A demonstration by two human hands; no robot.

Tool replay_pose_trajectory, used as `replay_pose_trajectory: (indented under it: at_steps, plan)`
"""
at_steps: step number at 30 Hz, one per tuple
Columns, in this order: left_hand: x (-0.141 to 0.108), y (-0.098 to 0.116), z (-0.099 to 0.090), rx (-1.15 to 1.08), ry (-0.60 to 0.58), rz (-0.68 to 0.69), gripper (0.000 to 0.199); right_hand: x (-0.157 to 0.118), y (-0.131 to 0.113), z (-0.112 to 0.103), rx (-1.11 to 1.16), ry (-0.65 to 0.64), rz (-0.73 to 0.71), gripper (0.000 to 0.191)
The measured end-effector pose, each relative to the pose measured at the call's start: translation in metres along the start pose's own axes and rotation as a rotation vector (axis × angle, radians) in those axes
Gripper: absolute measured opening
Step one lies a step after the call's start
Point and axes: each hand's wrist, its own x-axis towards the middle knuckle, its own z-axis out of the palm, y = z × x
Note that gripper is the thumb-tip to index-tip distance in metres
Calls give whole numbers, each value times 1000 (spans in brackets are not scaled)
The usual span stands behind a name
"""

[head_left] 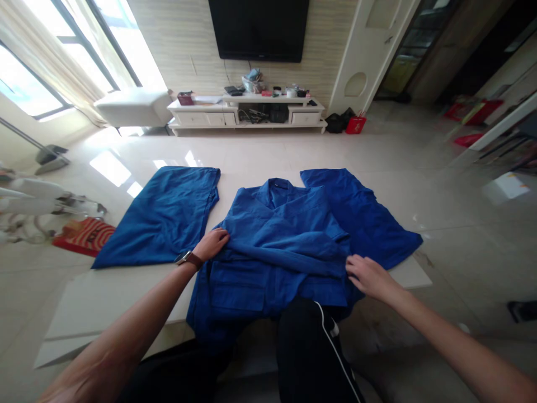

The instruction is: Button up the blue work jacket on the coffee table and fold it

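A blue collared jacket [268,235] lies front up on a white table, its lower part hanging over the near edge by my knees. One sleeve is laid across its front. My left hand [213,243], with a watch at the wrist, has its fingers closed on the jacket's left side near the sleeve. At the other side my right hand [371,276] pinches the jacket's edge near the end of the folded sleeve; the fingertips are partly hidden. To the left lies a folded blue garment [161,215], and another blue garment [356,215] spreads out on the right.
The white table [113,296] shows at the near left. My dark-trousered knee [308,347] touches its near side. A red patterned bag [84,235] stands left of the table. Farther off are a white TV cabinet [251,115], a pale bench [134,106] and a red bag [356,124].
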Motion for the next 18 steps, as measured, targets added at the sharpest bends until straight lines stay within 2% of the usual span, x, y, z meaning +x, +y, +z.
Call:
replay_pose_trajectory:
  at_steps: [2, 5, 7, 8, 10, 13, 16, 18]
  plan:
    - [5, -2, -3, -7, 4, -120, 31, -8, 6, 19, 7, -56, 57, 12]
    - [21, -2, -9, 39, 69, -250, 25, 11, 16, 21, 51, 121, 170, 17]
    - [39, 1, -12, 74, 140, -239, 29, 39, 17, 13, 124, 200, 224, 22]
    - [49, 3, -13, 86, 167, -202, 33, 55, 14, 9, 170, 187, 243, 23]
    - [74, 11, -12, 101, 182, -92, 42, 85, 6, 5, 264, 72, 288, 28]
    - [113, 24, -10, 145, 143, 13, 60, 112, -2, 10, 256, -111, 351, 41]
    - [149, 31, -11, 188, 89, -37, 75, 110, 3, 20, 224, -164, 349, 34]
    - [169, 27, -15, 213, 64, -84, 68, 99, 13, 24, 353, -152, 322, 24]
